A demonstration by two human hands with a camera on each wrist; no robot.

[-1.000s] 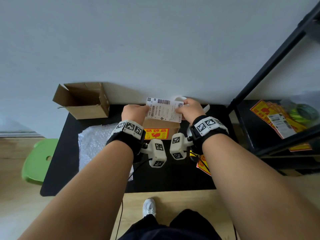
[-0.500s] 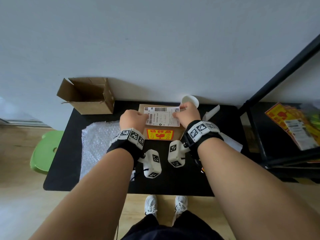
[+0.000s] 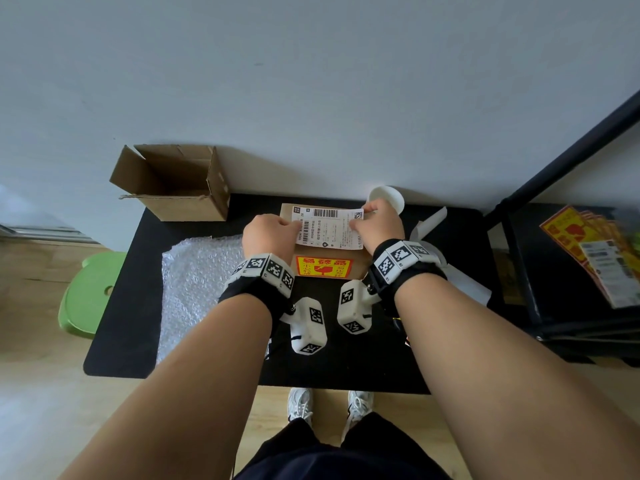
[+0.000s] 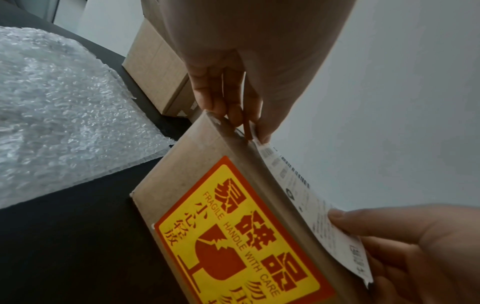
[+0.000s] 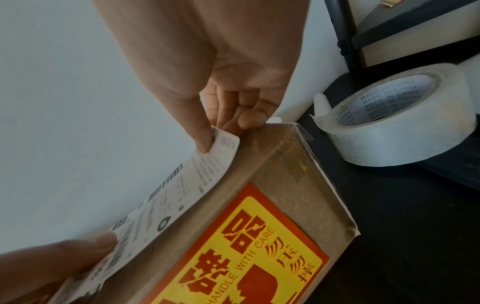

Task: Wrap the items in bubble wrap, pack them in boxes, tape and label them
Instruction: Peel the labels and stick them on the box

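Observation:
A taped brown cardboard box (image 3: pixel 287 211) stands on the black table (image 3: pixel 346 358), a yellow-and-red fragile sticker (image 3: pixel 323 266) on its near side. A white shipping label (image 3: pixel 329 228) with barcodes hangs just over the box top. My left hand (image 3: pixel 268 233) pinches the label's left end (image 4: pixel 259 139). My right hand (image 3: pixel 379 221) pinches its right end (image 5: pixel 223 142) between thumb and fingers. The label's near edge stands lifted off the box top (image 5: pixel 259 164); whether its far part touches the box is hidden.
An open empty cardboard box (image 3: pixel 173 183) stands at the table's back left. Bubble wrap (image 3: pixel 201 278) lies on the left. A roll of clear tape (image 5: pixel 400 119) sits right of the box. White backing strips (image 3: pixel 429 223) lie nearby. A black shelf (image 3: pixel 571 271) holds sticker sheets (image 3: pixel 595 251).
Both hands have carried the label down and away from me, from held up in front of the box to just over its top. The head view has tilted down.

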